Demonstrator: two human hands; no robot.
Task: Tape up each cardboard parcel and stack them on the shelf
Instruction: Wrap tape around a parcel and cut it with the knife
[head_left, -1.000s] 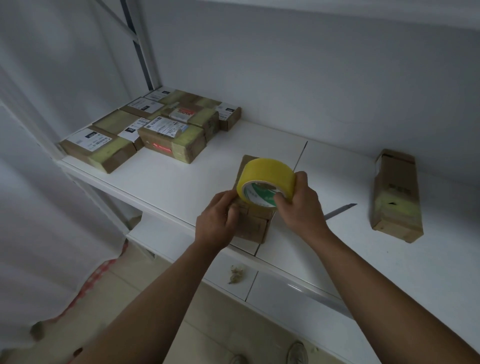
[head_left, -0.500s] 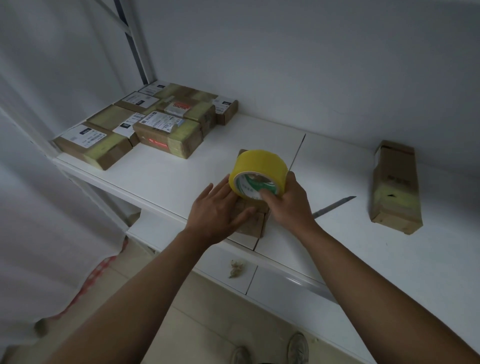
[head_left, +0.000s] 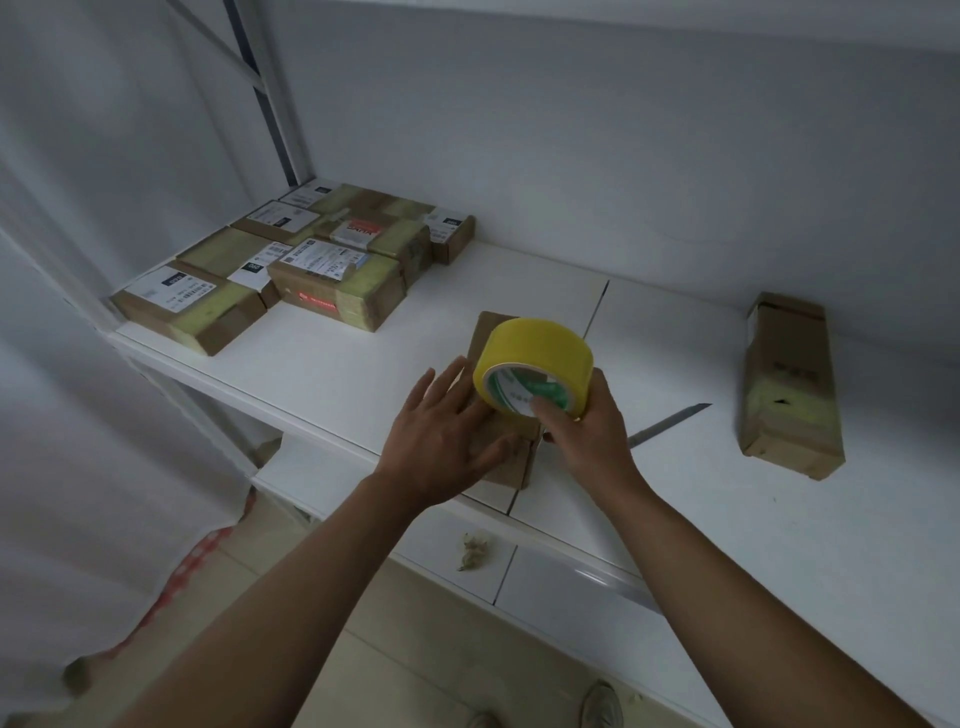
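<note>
The parcel (head_left: 506, 457) lies mostly hidden — under both hands and the tape roll (head_left: 535, 364).

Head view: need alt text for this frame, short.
A person's right hand holds a yellow tape roll over a small cardboard parcel on a white shelf, while the left hand presses flat on it. Taped parcels sit back-left; another parcel and a blade lie right.

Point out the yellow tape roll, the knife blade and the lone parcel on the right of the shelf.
tape roll (head_left: 540, 345), head view, on its yellow outer band.
knife (head_left: 670, 420), head view, mid-blade.
lone parcel (head_left: 787, 384), head view, on its top face.
</note>
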